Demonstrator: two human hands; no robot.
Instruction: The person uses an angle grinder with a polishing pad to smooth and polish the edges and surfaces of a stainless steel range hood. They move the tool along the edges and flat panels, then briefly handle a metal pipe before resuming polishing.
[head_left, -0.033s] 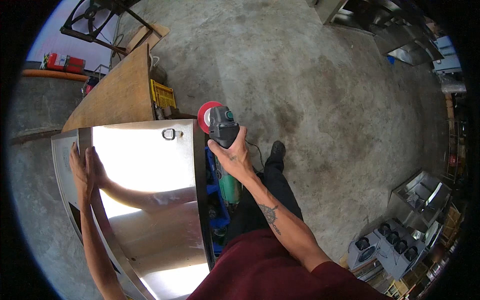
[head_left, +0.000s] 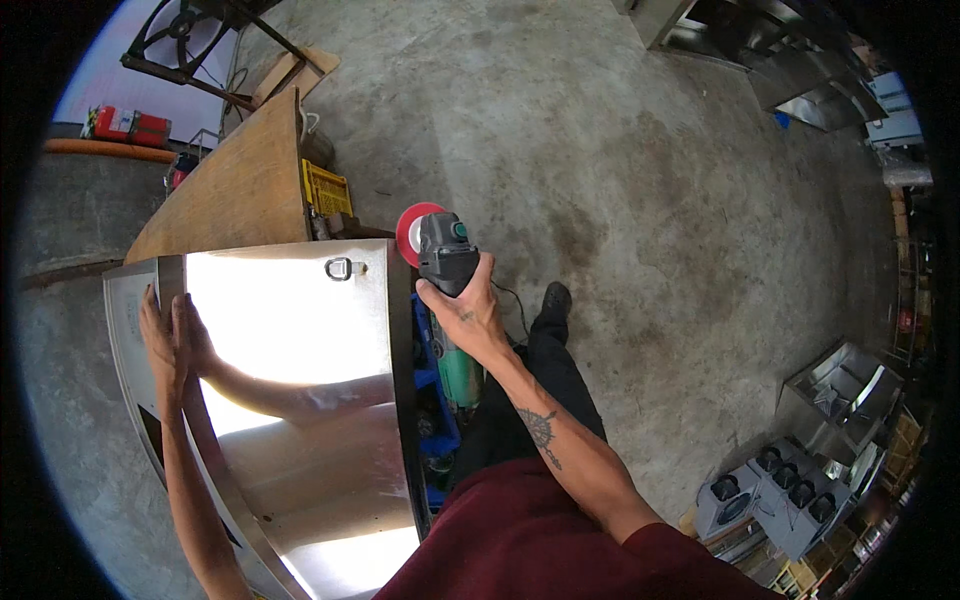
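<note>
An angle grinder [head_left: 449,265] with a dark head, a green body and a red-rimmed disc [head_left: 412,236] is in my right hand [head_left: 470,318]. My fingers wrap round it just behind the head, and part of the green body shows below the wrist. The disc sits beside the far right corner of a shiny stainless steel panel [head_left: 290,400]; contact cannot be made out. My left hand [head_left: 168,335] lies along the panel's raised left edge, fingers stretched out and holding nothing loose. A small metal ring-shaped fitting [head_left: 338,269] lies near the panel's far edge.
A wooden board [head_left: 225,205] and a yellow crate [head_left: 326,188] stand beyond the panel. Blue bins [head_left: 440,440] sit under its right side. A cord [head_left: 515,297] runs near my shoe [head_left: 556,300]. Steel sinks [head_left: 845,395] and grey burner units [head_left: 780,490] stand right.
</note>
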